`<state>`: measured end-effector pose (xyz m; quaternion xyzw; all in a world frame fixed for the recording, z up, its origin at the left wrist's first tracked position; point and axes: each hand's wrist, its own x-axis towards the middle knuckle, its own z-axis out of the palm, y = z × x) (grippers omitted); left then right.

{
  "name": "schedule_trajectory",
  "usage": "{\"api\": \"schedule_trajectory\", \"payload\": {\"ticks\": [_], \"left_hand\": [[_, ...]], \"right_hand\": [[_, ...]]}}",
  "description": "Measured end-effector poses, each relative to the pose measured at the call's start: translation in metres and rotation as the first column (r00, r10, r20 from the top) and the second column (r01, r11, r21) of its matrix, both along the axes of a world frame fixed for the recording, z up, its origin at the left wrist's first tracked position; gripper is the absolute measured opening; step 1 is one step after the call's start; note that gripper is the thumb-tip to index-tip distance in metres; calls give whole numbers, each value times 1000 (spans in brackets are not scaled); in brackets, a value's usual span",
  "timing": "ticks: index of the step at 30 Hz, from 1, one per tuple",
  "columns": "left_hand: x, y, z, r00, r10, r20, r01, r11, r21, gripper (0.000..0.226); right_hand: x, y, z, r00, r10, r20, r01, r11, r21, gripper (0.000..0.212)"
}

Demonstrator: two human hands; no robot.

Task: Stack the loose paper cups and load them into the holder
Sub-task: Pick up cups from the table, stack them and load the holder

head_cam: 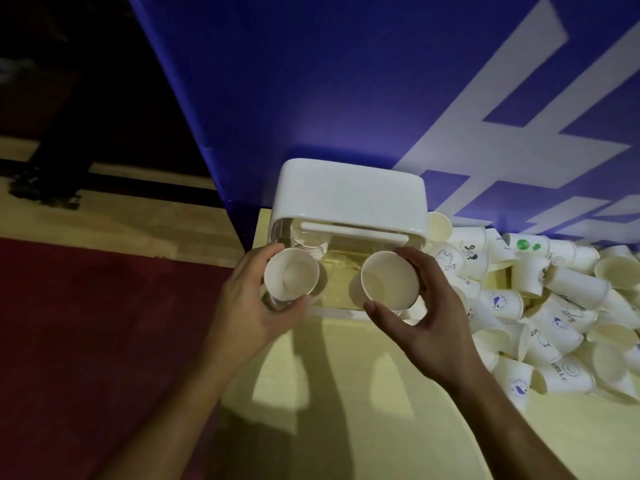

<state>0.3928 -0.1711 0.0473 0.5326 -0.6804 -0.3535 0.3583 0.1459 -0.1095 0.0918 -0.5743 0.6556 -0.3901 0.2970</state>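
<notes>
Far left there's dark red floor, and up from the bottom edge comes the left forearm, angled in toward the middle. The left hand is curled round a small paper cup, fingertips over the far rim, thumb hooked under the near side, the cup's open mouth facing up at the camera. That cup sits right at the left front of the white holder, over its clear lower part; whether it's resting in there or just held above, I can't tell. The holder stands on the pale yellow surface, backed against a blue panel with white lettering. Across to the other side: the right hand holds a second paper cup, thumb pressing the near rim, fingers wrapped round the far wall, wrist bent inward, forearm running down to the lower right. This cup is tipped a little, mouth up, at the holder's right front, well apart from the first. And on the far right, a big heap of loose paper cups, lying every which way on the surface just beside the holder.
</notes>
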Motion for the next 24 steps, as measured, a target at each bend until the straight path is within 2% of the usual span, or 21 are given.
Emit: {"api": "schedule_trajectory", "payload": {"ticks": [3, 11, 17, 24], "left_hand": [[-11, -9, -10, 998, -24, 52, 26, 999, -37, 70], [-21, -21, -39, 980, -108, 165, 98, 993, 64, 76], [-24, -22, -61, 955, -108, 276, 69, 987, 146, 81], [-27, -22, -69, 957, -54, 285, -6, 978, 208, 89]], "right_hand": [[2, 0, -3, 1000, -18, -7, 18, 1000, 12, 63], [0, 1, -9, 999, -54, 4, 54, 998, 32, 70], [2, 1, -14, 997, -71, 36, 69, 997, 47, 66], [19, -8, -22, 997, -63, 52, 64, 998, -26, 67]]}}
